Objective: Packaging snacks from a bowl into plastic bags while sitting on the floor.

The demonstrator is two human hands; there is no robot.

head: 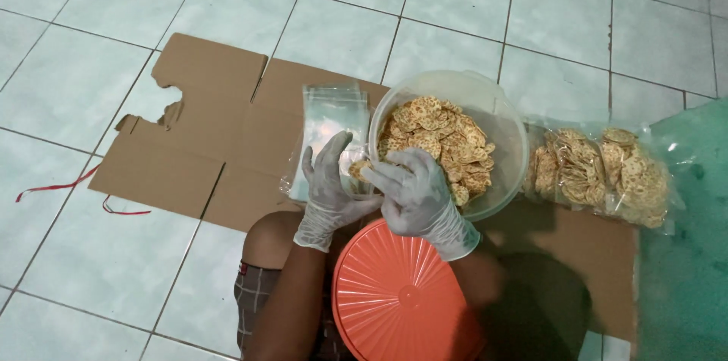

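Seen from above, seated on a tiled floor (91, 255) over flattened cardboard (205, 141). Both hands gloved in thin pale gloves, brought together just at the near rim of a clear round tub (509, 133). Left hand (327, 190) held upright, fingers spread and loosely curled, cradling a small clear bag (355, 167) against the palm. Right hand (415, 196) curled over from the other side, fingertips pinched at the mouth of that bag, on a round speckled cracker (359, 170) showing between the two hands; hard to tell whether the cracker sat fully inside the bag or only at its opening. Tub heaped with more crackers (440, 141), pale gold and flecked with red, piled against its near and left side. Behind the left hand, a stack of empty bags (326, 111) lying flat on the cardboard, touching the tub's left wall. To the right of the tub, filled bags (599, 171) of the same crackers lying side by side, close to the tub. An orange ribbed lid (398, 296) resting on the lap below the hands, beside a bare knee (273, 243). A red strip (53, 186) lying on the tiles, left of the cardboard. A green sheet (686, 255) along the right edge.
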